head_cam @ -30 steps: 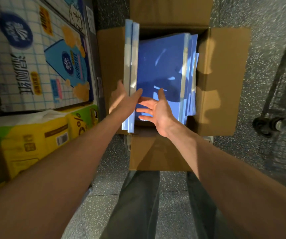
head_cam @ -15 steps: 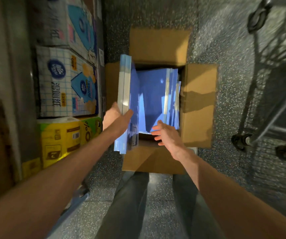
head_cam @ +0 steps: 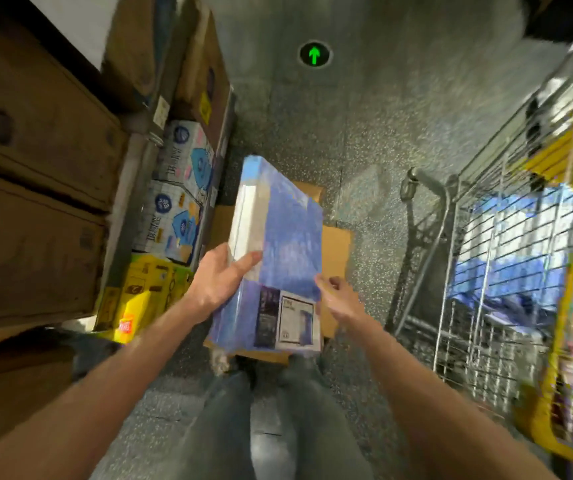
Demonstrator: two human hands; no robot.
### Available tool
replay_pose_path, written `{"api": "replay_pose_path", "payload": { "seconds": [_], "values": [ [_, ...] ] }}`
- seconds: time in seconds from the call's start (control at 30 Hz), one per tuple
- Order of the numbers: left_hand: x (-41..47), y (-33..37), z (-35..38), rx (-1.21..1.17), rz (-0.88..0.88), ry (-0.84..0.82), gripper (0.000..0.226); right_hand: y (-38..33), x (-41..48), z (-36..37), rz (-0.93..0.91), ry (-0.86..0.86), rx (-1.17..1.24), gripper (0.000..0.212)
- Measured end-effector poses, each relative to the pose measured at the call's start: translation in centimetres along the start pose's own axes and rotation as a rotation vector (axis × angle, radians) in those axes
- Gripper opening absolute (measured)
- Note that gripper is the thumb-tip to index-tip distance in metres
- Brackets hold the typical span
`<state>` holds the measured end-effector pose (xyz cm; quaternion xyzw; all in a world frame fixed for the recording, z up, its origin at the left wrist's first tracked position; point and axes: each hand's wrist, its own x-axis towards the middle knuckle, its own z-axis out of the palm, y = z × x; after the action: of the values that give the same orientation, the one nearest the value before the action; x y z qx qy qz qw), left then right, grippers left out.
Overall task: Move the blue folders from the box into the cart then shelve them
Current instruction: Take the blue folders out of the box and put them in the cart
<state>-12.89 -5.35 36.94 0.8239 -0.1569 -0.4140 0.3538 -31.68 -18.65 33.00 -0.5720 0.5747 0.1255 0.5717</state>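
Note:
A stack of blue folders (head_cam: 285,237) in clear wrap, with a white label at its near corner, is lifted above the cardboard box (head_cam: 337,247) on the floor. My left hand (head_cam: 221,280) grips the stack's left spine, thumb on top. At the stack's right edge my right hand (head_cam: 338,296) holds it with curled fingers. The stack hides most of the box. A wire cart (head_cam: 506,258) stands to the right and more blue folders (head_cam: 517,258) show through its mesh.
Shelves on the left hold brown cartons (head_cam: 36,168), blue and white tissue packs (head_cam: 177,202) and yellow packs (head_cam: 146,296). Something yellow (head_cam: 569,306) hangs on the cart's right side. A green arrow (head_cam: 314,55) glows on the speckled floor ahead. My legs are below.
The stack has come up out of the box and turned flat-side up. My right hand moved from inside the box to the stack's right edge. The view lifted, bringing the cart into sight.

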Motion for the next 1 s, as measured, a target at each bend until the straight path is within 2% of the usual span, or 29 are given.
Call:
{"api": "replay_pose_path", "payload": {
  "seconds": [0.07, 0.13, 0.23, 0.37, 0.47, 0.6, 0.67, 0.8, 0.93, 1.0],
  "values": [
    [-2.9, 2.3, 0.1, -0.084, 0.022, -0.004, 0.02, -0.3, -2.5, -1.7, -0.007, 0.002, 0.036, 0.051],
    [-5.4, 4.0, -0.1, -0.159, 0.055, -0.026, 0.016, -0.4, -5.0, -3.1, -0.029, 0.034, 0.122, 0.028],
    [-8.9, 6.3, -0.9, -0.203, 0.131, -0.06, 0.032, 0.3, -8.7, -4.5, -0.014, 0.089, 0.237, 0.031],
    [-12.1, 6.5, -2.3, -0.163, 0.211, -0.066, 0.04, 2.0, -12.4, -5.1, -0.037, 0.098, 0.344, 0.041],
    [-15.2, 5.6, -2.8, -0.256, 0.232, -0.056, 0.056, 2.7, -16.6, -4.5, -0.111, 0.161, 0.532, 0.031],
    [-19.8, 5.5, -1.7, -0.391, 0.212, -0.09, 0.04, 4.4, -22.3, -5.1, -0.189, 0.225, 0.651, 0.015],
    [-22.1, 6.4, -0.5, -0.385, 0.23, -0.133, 0.033, 5.7, -24.3, -6.4, -0.197, 0.276, 0.662, 0.019],
    [-24.8, 8.7, 2.5, -0.405, 0.252, -0.216, 0.034, 8.2, -27.6, -9.7, -0.2, 0.355, 0.695, 0.027],
    [-26.9, 12.0, 6.5, -0.355, 0.32, -0.28, 0.034, 10.8, -30.8, -13.6, -0.202, 0.432, 0.719, 0.022],
    [-27.5, 13.3, 8.7, -0.321, 0.354, -0.31, 0.038, 12.4, -31.5, -15.6, -0.189, 0.495, 0.734, 0.028]
  ]
}}
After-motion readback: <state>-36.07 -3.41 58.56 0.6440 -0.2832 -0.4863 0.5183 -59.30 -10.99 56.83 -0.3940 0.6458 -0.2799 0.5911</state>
